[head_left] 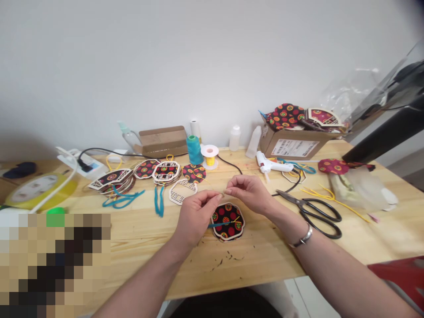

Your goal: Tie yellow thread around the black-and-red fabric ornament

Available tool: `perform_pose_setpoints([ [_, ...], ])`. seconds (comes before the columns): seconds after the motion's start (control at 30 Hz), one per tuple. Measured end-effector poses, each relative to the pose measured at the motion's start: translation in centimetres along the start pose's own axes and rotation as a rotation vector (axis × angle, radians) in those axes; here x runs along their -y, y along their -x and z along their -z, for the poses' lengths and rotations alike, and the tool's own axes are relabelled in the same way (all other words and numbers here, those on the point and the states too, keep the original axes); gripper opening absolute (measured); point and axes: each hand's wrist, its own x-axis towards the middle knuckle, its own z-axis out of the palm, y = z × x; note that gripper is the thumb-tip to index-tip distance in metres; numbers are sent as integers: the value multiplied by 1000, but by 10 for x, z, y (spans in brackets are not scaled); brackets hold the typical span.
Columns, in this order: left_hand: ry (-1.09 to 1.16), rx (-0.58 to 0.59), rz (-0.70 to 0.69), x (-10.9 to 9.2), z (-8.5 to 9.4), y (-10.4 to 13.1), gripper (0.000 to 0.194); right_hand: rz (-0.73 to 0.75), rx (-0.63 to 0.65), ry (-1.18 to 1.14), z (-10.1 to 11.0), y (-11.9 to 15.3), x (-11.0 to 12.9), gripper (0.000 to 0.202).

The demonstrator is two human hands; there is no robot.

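Note:
My left hand [198, 215] and my right hand [249, 192] meet fingertip to fingertip above the table, both in a pinch. Something tiny shows between them, too small to make out. Just below lies a dark patterned fabric piece [228, 222] with red dots and a pale scalloped rim. A teal cord [220, 225] crosses it, with a small yellow thread at its right end. Beyond my hands are a pale openwork frame [180, 192] and a round patterned piece [194, 174].
Black-handled scissors [314, 212] and a white glue gun [271, 164] lie right. Behind stand a teal thread spool [194, 150], a yellow thread spool [210, 157] and a filled cardboard box [291, 143]. Tasselled pieces [165, 172] and wide yellow tape [39, 192] are left.

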Motion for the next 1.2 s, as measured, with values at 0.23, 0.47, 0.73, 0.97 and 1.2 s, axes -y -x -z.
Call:
perform_pose_setpoints([
  [0.23, -14, 11, -7, 1, 1, 1, 19, 24, 4, 68, 0, 1, 1, 17],
  [0.47, -39, 19, -7, 1, 2, 0, 20, 63, 19, 131, 0, 2, 3, 16],
  [0.73, 144, 30, 71, 4, 0, -1, 16, 20, -6, 61, 1, -1, 1, 21],
  [0.97, 615, 117, 240, 0, 0, -3, 23, -78, -127, -81, 1, -2, -5, 61],
  [1.2, 668, 89, 170, 0, -4, -3, 34, -165, -109, -95, -4, 0, -2, 39],
])
